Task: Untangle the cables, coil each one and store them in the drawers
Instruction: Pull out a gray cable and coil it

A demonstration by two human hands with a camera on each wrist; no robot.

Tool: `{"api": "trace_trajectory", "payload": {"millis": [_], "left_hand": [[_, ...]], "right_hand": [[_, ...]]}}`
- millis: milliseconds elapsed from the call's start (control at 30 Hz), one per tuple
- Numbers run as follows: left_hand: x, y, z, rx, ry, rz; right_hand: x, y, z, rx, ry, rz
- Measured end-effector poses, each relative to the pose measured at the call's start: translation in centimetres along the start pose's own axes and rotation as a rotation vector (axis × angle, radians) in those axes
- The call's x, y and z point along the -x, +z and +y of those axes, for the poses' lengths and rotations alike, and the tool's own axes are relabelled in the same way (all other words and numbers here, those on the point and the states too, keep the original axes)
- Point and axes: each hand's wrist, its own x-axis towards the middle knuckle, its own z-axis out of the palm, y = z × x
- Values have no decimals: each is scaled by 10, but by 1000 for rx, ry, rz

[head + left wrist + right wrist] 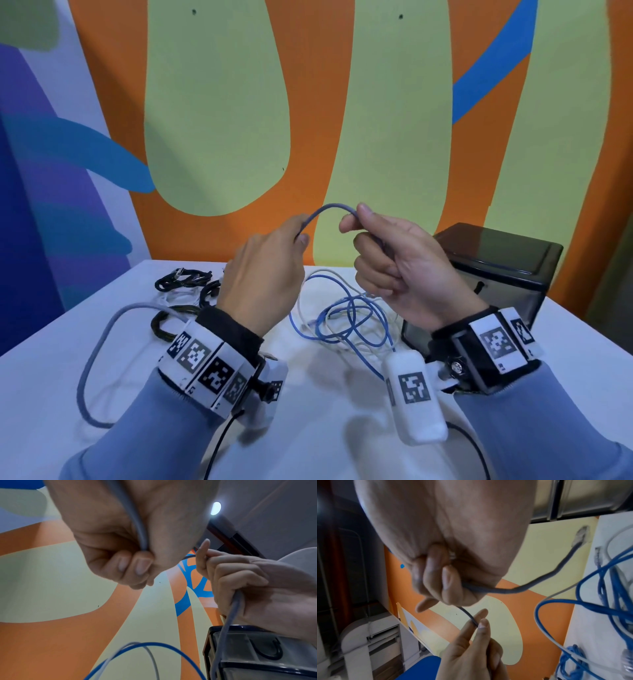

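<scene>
Nearest us, the grey cable [89, 356] trails in a slack loop across the white table [41, 377] and up into our left hand [263, 274], whose thumb and fingers pinch it, while our right hand [394, 270] curls round its other end, a short arch between the two. Beyond the wrists lies the blue and white tangle [346, 318], and if we coil fast the trailing loop could snag it or the black cables [185, 277]. Farther right, the drawer unit [496, 270] looks shut, so a loosely held coil may spring apart while we open it.
</scene>
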Motion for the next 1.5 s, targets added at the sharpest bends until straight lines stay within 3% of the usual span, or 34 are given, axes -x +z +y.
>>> {"api": "trace_trajectory", "payload": {"millis": [233, 367, 467, 567, 733, 900, 1100, 1300, 1500], "left_hand": [[11, 3, 15, 24, 128, -413], [15, -14, 28, 247, 200, -535], [17, -27, 31, 446, 234, -597], [15, -36, 26, 697, 194, -582], [5, -41, 10, 845, 94, -278], [1, -40, 5, 731, 171, -22], [-5, -33, -14, 292, 285, 202], [-7, -15, -22, -155, 126, -74], [-4, -2, -19, -127, 169, -291]], "right_hand": [[-4, 1, 6, -129, -154, 126], [-10, -1, 16, -64, -213, 219], [-13, -2, 25, 131, -203, 253], [-11, -4, 27, 367, -144, 252], [-6, -3, 16, 392, -15, 153], [-2, -1, 8, 192, 132, -65], [1, -7, -2, -26, 223, -195], [2, -11, -4, -210, 160, -167], [4, -9, -16, -415, -69, -38]]}}
